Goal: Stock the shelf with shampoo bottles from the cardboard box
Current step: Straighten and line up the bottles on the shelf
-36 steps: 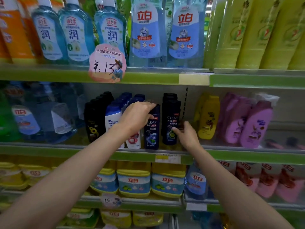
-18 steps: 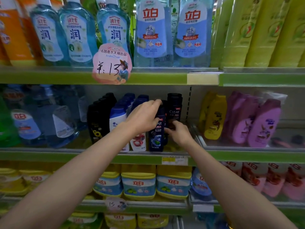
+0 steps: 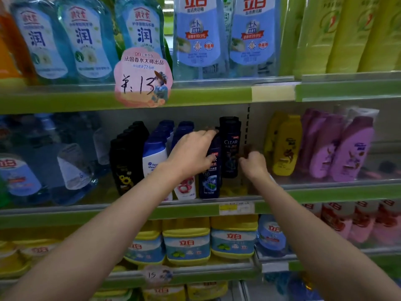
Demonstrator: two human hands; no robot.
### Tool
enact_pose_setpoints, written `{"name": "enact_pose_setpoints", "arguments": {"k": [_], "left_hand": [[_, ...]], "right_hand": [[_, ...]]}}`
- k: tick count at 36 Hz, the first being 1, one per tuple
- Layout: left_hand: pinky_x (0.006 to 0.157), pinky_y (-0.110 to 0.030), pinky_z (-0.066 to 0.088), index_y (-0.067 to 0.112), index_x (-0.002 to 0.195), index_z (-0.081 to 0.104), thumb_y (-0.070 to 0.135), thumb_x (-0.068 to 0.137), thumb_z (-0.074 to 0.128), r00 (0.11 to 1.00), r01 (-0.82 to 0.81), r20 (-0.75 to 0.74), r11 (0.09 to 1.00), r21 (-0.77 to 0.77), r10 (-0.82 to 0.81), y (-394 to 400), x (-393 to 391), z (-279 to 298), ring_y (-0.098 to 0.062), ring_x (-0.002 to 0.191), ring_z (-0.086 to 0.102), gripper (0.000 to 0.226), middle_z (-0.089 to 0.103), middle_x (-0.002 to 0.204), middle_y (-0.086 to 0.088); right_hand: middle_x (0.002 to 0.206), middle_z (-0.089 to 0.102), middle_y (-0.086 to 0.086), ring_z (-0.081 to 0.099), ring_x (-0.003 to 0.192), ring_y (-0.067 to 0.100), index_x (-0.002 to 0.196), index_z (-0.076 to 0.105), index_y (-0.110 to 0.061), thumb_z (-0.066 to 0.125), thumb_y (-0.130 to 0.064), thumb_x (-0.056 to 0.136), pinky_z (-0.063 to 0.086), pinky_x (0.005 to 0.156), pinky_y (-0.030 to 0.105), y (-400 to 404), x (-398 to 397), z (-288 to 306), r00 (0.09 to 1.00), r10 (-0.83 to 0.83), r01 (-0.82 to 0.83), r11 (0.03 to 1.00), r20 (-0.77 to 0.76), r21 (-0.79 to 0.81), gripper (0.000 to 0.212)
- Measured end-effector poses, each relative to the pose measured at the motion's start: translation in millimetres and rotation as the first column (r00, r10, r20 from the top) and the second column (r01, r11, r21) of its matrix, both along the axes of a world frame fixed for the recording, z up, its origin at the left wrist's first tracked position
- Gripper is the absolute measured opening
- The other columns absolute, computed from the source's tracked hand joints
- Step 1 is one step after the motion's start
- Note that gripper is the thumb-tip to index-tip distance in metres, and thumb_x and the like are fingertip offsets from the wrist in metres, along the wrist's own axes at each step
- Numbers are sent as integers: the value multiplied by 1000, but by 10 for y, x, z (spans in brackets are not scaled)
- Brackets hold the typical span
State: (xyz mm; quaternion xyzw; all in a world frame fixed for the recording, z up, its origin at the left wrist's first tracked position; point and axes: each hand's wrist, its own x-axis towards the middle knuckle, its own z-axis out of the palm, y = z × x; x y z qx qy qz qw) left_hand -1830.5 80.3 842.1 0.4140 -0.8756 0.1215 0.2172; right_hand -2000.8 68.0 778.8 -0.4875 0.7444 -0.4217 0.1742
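- The step in hand looks like placing and squaring up: both hands are at the middle shelf (image 3: pixel 195 208), working on the dark Clear shampoo bottles.
- The left hand (image 3: pixel 191 156) curls over the top and front of the front dark bottle (image 3: pixel 209 179), which stands upright at the shelf's front edge; its grip is closed round the bottle's upper part, fingertips reaching the cap.
- The right hand (image 3: pixel 253 165) sits just beside the rear Clear bottle (image 3: pixel 230 148), at that bottle's right side; its fingers are curled, but whether they pinch the bottle or only touch it I cannot tell.
- Neighbours stand close on the left: a white-and-blue bottle (image 3: pixel 154 158) and a row of black bottles (image 3: pixel 124 166). Yellow bottles (image 3: pixel 286 146) stand apart on the right, past the shelf divider.
- The cardboard box is not in view.
- Next, by my judgement: let go cleanly without tipping the row, labels facing out, then go back down to the box for another bottle.
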Motion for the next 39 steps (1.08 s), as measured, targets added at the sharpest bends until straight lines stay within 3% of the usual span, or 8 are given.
{"name": "enact_pose_setpoints", "arguments": {"k": [5,12,16,19,27,30,37,39], "left_hand": [[99,-35,39,13,144,32,30,89,60,1000,-13,3,1000,12,13,11,-4,-8,-25,123,48,65,51,135,-9],[96,-32,41,11,145,30,29,91,57,999,-49,20,999,2,49,34,-41,-46,-23,121,46,63,50,132,-8],[99,-31,38,12,144,31,27,90,58,998,-69,2,998,7,69,44,-60,-47,-23,123,46,63,50,134,-7],[103,-31,36,13,145,30,27,90,58,996,-87,11,996,9,87,55,-74,-52,-22,127,43,64,47,139,-7],[106,-31,33,13,146,28,27,90,58,992,-123,12,992,24,123,76,-108,-40,-22,131,40,65,44,143,-7],[106,-31,33,12,146,29,28,91,58,990,-139,14,990,22,139,90,-124,-33,-23,130,41,65,45,141,-7],[104,-32,34,11,145,30,27,90,58,987,-158,11,987,19,158,111,-140,-30,-23,129,42,64,46,141,-7],[105,-32,34,12,145,30,27,90,58,987,-163,11,987,15,162,113,-146,-32,-22,130,41,64,46,141,-7]], "right_hand": [[119,59,23,56,98,32,118,54,5,45,-8,97,44,77,33,-93,-20,-25,995,60,-66,995,74,72,26],[128,55,16,52,119,28,127,46,0,50,3,93,39,78,18,-123,1,65,944,249,-229,967,216,-113,35],[114,57,4,55,109,21,125,46,-13,53,-7,92,45,94,36,-124,48,-16,925,327,-310,944,195,-114,35],[117,59,7,57,109,26,121,47,-16,51,-6,92,47,96,49,-191,103,-88,916,366,-349,929,163,-124,31],[124,57,11,55,115,28,124,46,-17,47,1,91,45,98,51,-299,67,-88,862,479,-467,877,167,-108,38],[126,53,8,52,114,24,130,43,-16,42,8,90,47,97,44,-283,10,-41,825,524,-522,850,209,-71,46],[122,51,0,50,109,16,141,34,-21,40,-3,96,46,87,26,-266,-39,-106,758,580,-603,798,299,-20,49],[130,51,7,51,115,20,145,28,-19,38,-2,97,45,92,29,-254,-16,-127,752,577,-599,800,318,-34,52]]}}
